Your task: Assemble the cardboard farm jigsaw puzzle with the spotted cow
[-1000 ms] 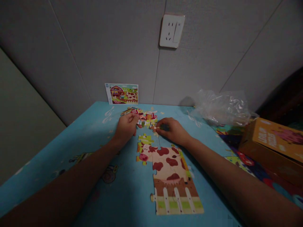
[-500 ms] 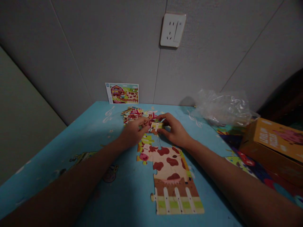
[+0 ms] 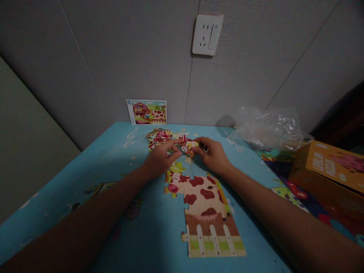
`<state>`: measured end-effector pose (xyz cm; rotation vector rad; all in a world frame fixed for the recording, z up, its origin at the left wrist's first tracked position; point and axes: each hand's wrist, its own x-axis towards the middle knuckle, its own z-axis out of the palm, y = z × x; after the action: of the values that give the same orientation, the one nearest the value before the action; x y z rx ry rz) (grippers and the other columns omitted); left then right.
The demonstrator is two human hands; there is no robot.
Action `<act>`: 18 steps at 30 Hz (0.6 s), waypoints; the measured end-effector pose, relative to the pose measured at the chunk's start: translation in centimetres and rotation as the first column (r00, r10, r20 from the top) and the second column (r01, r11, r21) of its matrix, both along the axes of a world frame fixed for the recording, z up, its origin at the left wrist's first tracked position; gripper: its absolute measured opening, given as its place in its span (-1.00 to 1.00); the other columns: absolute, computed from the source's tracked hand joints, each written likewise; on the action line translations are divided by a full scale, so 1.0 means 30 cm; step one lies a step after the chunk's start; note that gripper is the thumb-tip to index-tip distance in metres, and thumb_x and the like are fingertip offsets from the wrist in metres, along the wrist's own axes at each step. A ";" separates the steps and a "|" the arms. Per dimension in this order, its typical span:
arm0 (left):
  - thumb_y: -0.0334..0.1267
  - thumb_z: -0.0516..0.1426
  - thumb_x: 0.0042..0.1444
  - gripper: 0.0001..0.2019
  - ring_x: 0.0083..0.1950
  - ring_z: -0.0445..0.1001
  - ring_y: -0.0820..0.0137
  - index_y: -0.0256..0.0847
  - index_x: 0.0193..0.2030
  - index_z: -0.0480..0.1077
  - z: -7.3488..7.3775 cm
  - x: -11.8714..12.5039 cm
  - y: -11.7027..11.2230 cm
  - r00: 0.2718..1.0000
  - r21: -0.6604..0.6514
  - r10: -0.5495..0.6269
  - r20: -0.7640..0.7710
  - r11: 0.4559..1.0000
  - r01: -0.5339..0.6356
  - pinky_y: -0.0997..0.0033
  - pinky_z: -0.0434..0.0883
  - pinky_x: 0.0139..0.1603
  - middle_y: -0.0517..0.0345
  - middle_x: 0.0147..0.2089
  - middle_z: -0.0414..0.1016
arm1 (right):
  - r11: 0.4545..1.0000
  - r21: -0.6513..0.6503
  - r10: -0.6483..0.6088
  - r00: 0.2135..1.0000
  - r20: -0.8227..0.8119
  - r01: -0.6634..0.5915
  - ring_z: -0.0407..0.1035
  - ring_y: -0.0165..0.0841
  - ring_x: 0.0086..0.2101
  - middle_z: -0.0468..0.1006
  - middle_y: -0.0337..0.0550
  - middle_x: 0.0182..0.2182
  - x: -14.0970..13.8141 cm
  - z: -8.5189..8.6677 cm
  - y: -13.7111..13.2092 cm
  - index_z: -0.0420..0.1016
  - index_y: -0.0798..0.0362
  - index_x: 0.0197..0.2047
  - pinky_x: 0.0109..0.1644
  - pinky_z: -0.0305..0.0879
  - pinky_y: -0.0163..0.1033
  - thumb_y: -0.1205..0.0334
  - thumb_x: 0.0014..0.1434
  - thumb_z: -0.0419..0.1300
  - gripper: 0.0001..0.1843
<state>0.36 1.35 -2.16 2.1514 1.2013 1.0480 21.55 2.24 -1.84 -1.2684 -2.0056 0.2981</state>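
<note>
My right hand (image 3: 212,154) pinches a puzzle piece (image 3: 191,148) with yellow, brown and white on it, between thumb and fingers above the table. Just left of that piece, my left hand (image 3: 160,158) has its index finger stretched out and its thumb apart, with nothing visible in it. Whether its fingertip touches the piece, I cannot tell. Closer to me lies a joined puzzle section (image 3: 206,201) showing a spotted cow above a white fence. Behind my left hand is a heap of loose puzzle pieces (image 3: 156,137), partly hidden by the fingers.
A picture card (image 3: 149,112) of a barn and cow leans on the wall at the back. To the right are a clear plastic bag (image 3: 270,129) and an orange puzzle box (image 3: 327,174). A light blue patterned cloth (image 3: 93,167) covers the table. A socket (image 3: 207,35) is on the wall.
My right hand has drawn the puzzle piece slightly right and up, tilting it. The left fingers have straightened and parted. The joined cow section has stayed in place.
</note>
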 end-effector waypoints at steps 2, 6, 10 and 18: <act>-0.25 0.10 0.15 -0.66 -0.30 0.49 0.42 -0.20 0.07 0.41 -0.003 -0.003 0.004 0.999 0.018 0.048 0.013 0.999 -0.049 0.49 0.40 -0.32 0.18 -0.26 0.54 | 0.984 -0.002 -0.178 0.984 0.008 0.178 0.40 -0.32 -0.35 0.61 -0.05 -0.31 0.018 -0.004 0.017 0.54 0.15 -0.06 -0.23 0.24 -0.27 0.22 0.17 0.19 -0.71; -0.27 0.07 0.15 -0.72 -0.28 0.48 0.42 -0.22 -0.02 0.43 -0.004 -0.007 0.012 0.991 0.050 0.131 0.027 0.990 -0.132 0.48 0.39 -0.26 0.19 -0.29 0.52 | 0.908 -0.055 -0.407 0.905 0.127 0.416 0.44 -0.24 -0.29 0.63 0.04 -0.27 0.057 -0.006 0.044 0.57 0.18 -0.06 -0.22 0.24 -0.24 0.24 0.17 0.18 -0.69; -0.31 0.07 0.12 -0.76 -0.26 0.49 0.39 -0.23 -0.09 0.44 0.005 -0.011 0.018 0.967 0.067 0.254 0.037 0.964 -0.256 0.43 0.39 -0.16 0.18 -0.31 0.52 | 0.859 -0.010 -0.497 0.839 0.220 0.512 0.44 -0.16 -0.21 0.63 0.07 -0.20 0.075 -0.012 0.059 0.58 0.13 -0.04 -0.15 0.24 -0.19 0.18 0.20 0.14 -0.67; -0.41 0.13 -0.04 -0.66 -0.32 0.46 0.34 -0.18 -0.06 0.36 0.008 -0.057 0.042 0.781 -0.011 0.623 0.043 0.782 -0.624 0.41 0.41 -0.34 0.12 -0.27 0.44 | 0.855 0.034 -0.500 0.806 0.318 0.518 0.42 -0.12 -0.23 0.56 0.20 -0.24 0.089 -0.049 0.070 0.58 0.17 -0.06 -0.15 0.25 -0.13 -0.05 0.19 0.15 -0.53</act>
<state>-1.35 2.62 -1.93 1.7317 1.9654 1.3404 24.21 4.32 -3.30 -1.9319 -1.8165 -0.1242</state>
